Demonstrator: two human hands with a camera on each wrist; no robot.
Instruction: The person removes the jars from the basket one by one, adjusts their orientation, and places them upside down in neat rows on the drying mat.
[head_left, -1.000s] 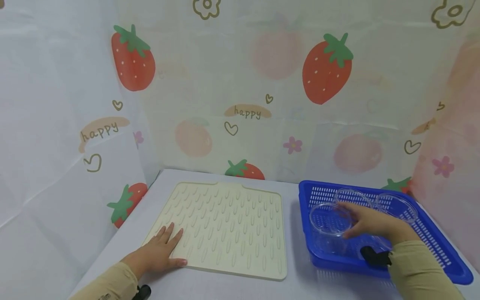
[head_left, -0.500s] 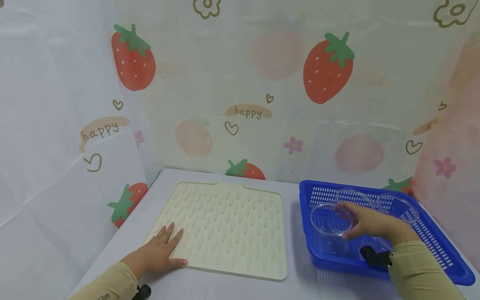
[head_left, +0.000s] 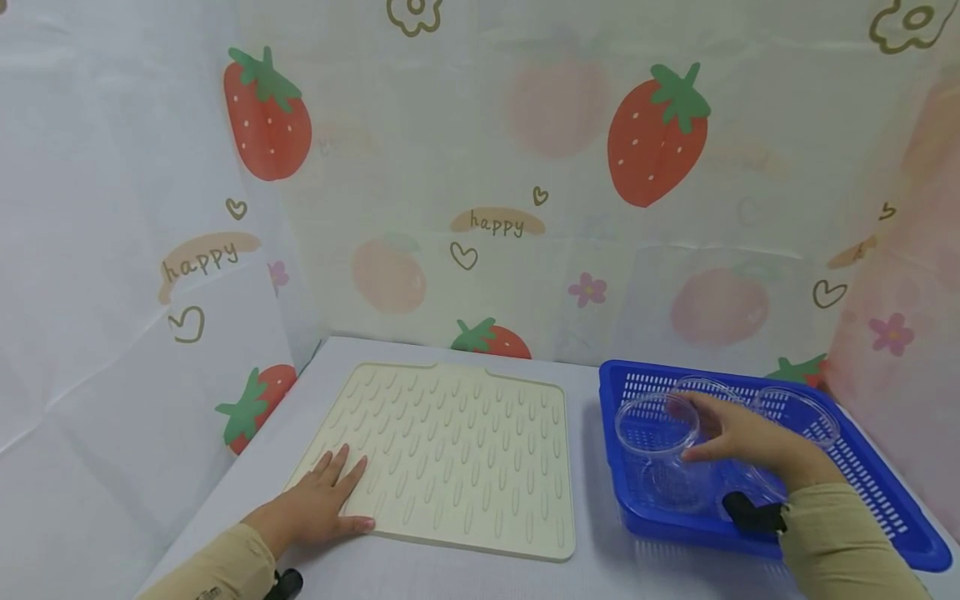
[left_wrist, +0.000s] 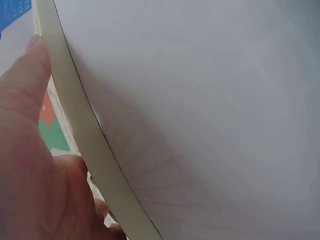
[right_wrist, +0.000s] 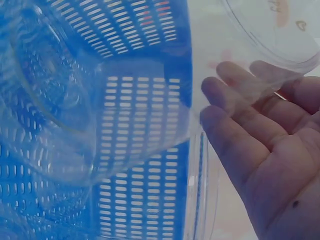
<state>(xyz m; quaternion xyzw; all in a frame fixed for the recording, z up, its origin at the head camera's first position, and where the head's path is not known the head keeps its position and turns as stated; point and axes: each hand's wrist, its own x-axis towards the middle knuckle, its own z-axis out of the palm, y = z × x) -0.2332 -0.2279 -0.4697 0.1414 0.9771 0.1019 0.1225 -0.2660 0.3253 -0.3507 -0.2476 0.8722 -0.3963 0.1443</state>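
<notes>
My right hand (head_left: 750, 437) holds a clear round cup (head_left: 649, 451) near its rim, over the left part of a blue basket (head_left: 622, 504). In the right wrist view the fingers (right_wrist: 235, 140) lie along the clear wall close to the rim, and the cup's base (right_wrist: 55, 70) points down into the basket. Spread over the front left corner of a cream ridged mat (head_left: 465, 467) lies my left hand (head_left: 311, 504), its thumb along the front edge. The left wrist view shows the thumb and fingers against the mat's pale side edge (left_wrist: 95, 135).
More clear cups stand in the basket, one with its rim (head_left: 797, 390) right of my right hand and another behind it. The mat lies left of the basket on a white tablecloth (head_left: 420, 579). A strawberry-print curtain (head_left: 480, 150) encloses the back and sides.
Over the last half second the cup in my right hand has risen slightly and shifted a little left. The left hand and the mat have stayed put.
</notes>
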